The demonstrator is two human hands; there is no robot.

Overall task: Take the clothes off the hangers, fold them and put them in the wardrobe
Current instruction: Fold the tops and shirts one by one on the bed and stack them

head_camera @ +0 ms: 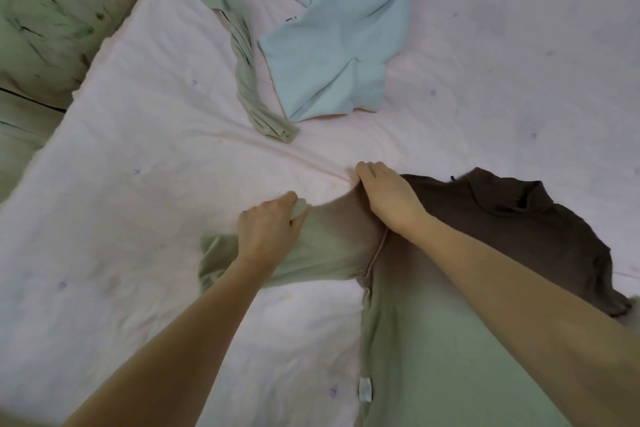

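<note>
No container in view; everything lies on a bed [104,218] with a pale pink sheet. Task garment here is a green-to-brown shirt [433,340], spread flat at lower right, brown at the collar end, green toward the hem, white care tag [365,389] on its left side seam. Its sleeve [311,253] sticks out to the left across the sheet. Left hand [268,230] reaches in from bottom left, back of hand up, fingers curled, pinching the upper edge of the sleeve near its middle. Right hand [388,198] comes from bottom right over the shirt body, forearm lying across the fabric, fingers curled down and gripping the cloth at the shoulder, where sleeve meets the brown part. Both hands grasping the same shirt, near each other but not touching; fabric between them pulled taut. Sheet creased into a ridge just beyond the right hand's fingertips. Farther up the bed: a light blue garment [332,45], crumpled, unfolded, and just beside it on the left a pale green garment [242,55], bunched into a long strip, its end almost touching the blue one's lower corner. Both well apart from the hands. Top left, beside the bed, a greenish scuffed surface [52,10], what it is cannot be told. Frame slightly blurred.
</note>
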